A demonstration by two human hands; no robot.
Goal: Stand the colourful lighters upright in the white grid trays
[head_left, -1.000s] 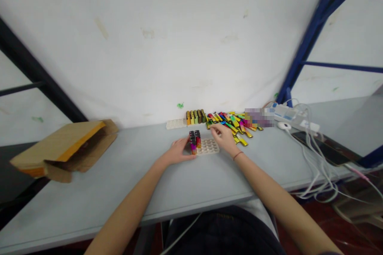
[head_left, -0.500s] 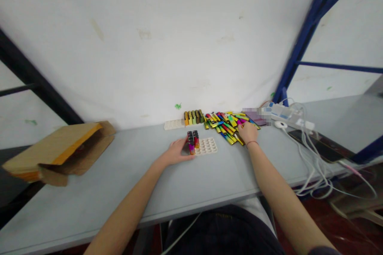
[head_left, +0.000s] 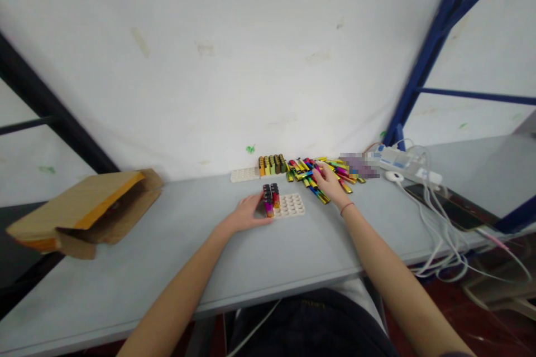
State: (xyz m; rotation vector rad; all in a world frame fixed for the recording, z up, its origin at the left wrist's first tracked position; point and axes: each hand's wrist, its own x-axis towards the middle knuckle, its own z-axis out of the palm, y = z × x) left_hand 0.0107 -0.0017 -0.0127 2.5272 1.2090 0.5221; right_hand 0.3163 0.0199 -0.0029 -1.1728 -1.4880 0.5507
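Observation:
My left hand [head_left: 248,214] is curled round the left end of a white tray with round holes [head_left: 291,206], its thumb along the front edge and its fingers by the lighters. Several purple-to-orange lighters with black tops [head_left: 268,207] stand upright in the tray's left columns; the other holes show bare. My right hand [head_left: 330,183] is at the left part of a loose pile of shiny multicoloured lighters [head_left: 320,195], its fingers pinched round a pinkish lighter [head_left: 317,168] that is mostly covered.
Behind, a second white holed tray [head_left: 245,174] carries upright yellow-to-brown lighters [head_left: 272,165] at its right. An open cardboard box [head_left: 84,206] lies on the left. To the right are a power strip [head_left: 404,160], tangled white cables [head_left: 438,223] and a dark phone [head_left: 448,206].
My right hand has moved left across the pile with a pinkish lighter in its fingers. My left hand has stayed at the tray.

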